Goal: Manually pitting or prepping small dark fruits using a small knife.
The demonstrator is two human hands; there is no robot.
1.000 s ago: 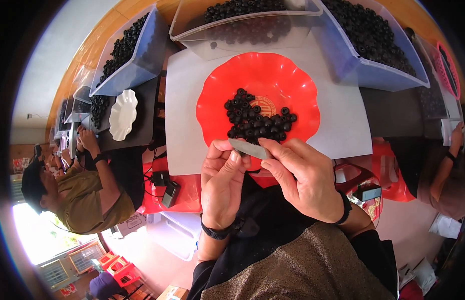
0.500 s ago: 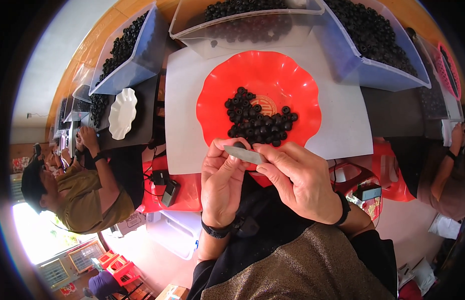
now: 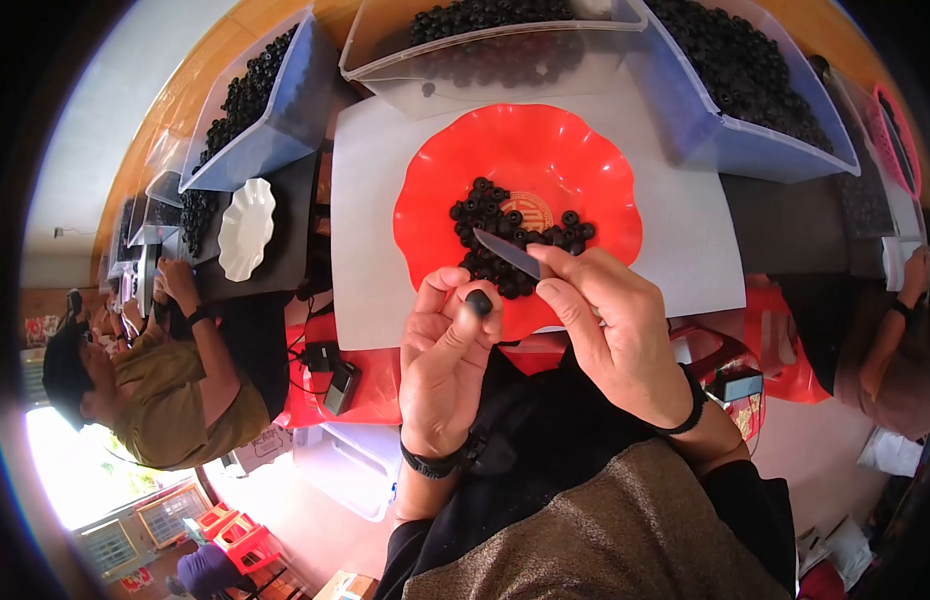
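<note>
- 1 black bead (image 3: 479, 303) is held pinched in the left hand (image 3: 447, 355), near the front of a red plate (image 3: 575, 150)
- a knife (image 3: 507, 253) is gripped by the right hand (image 3: 617, 335), blade over the plate
- loose beads (image 3: 470, 217) are heaped on the plate
- 3 bins (image 3: 765, 150) of beads are set beyond

Pieces (image 3: 473, 214) lie in a dish (image 3: 575, 150) on a sheet (image 3: 685, 260), a tub (image 3: 600, 85) behind, a plate (image 3: 247, 230) left
</note>
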